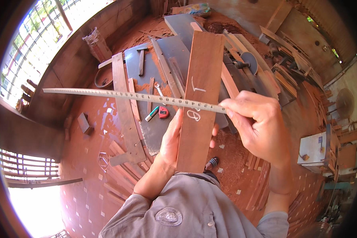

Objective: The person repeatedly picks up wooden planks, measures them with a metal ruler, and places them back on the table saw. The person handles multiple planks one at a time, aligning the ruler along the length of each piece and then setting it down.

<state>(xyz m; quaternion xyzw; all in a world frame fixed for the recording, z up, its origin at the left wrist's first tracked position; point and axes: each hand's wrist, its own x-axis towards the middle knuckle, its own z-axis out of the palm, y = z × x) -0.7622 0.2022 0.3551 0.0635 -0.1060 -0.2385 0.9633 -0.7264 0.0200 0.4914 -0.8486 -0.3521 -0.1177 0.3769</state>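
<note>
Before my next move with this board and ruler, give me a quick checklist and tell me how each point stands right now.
1. Board gripped by the left hand: ok, thumb at one edge, fingertips showing at the other.
2. Ruler held by the right hand: ok, pinched near one end.
3. Ruler crosses the board's full width: ok, it passes both long edges.
4. Ruler pressed flat against the board: cannot tell from this single view.
5. Lower white mark fully uncovered: cannot tell, the ruler runs right along its top.
6. Worktop free of loose tools: not ok, a hammer and red tape measure lie there.
</note>
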